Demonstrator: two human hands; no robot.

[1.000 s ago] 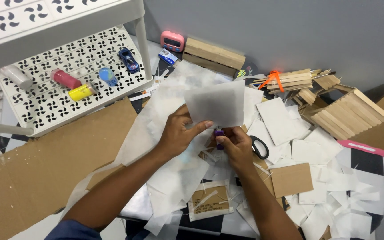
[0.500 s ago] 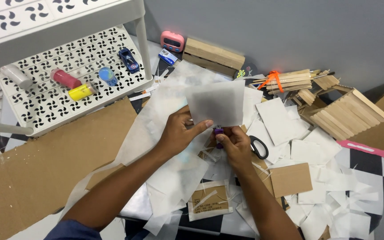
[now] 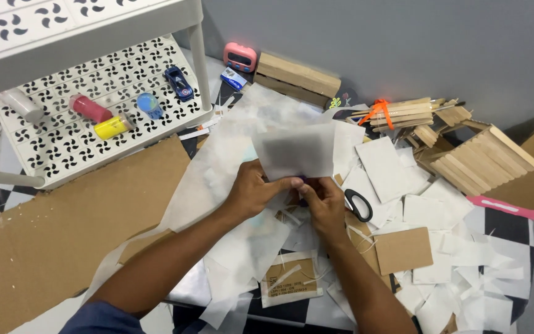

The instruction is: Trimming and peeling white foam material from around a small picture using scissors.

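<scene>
From the head camera, looking down: the left hand pinches the lower edge of a thin, see-through sheet of paper, thumb stretched along that edge and the other fingers curled behind it, so the sheet stands up and leans slightly over both hands. The right hand sits just beside the left, its fingers closed tight around a small purple thing that peeks out under the bottom of the sheet; what that thing is cannot be told, as most of it is hidden. The two hands touch or nearly touch at the fingertips, right beneath the sheet's lower edge.

Black-handled scissors lie just to the right of the right hand, on scattered white paper pieces. A small cardboard rectangle lies nearer the person on the right, and a large cardboard sheet covers the left part of the surface, which shows a black-and-white check at its right edge. Further back, a bundle of wooden sticks tied with an orange band and a ridged wooden stick piece sit near the grey wall. At upper left a white perforated shelf carries a yellow tube, a red tube and a blue toy car. A pink timer stands behind the shelf.
</scene>
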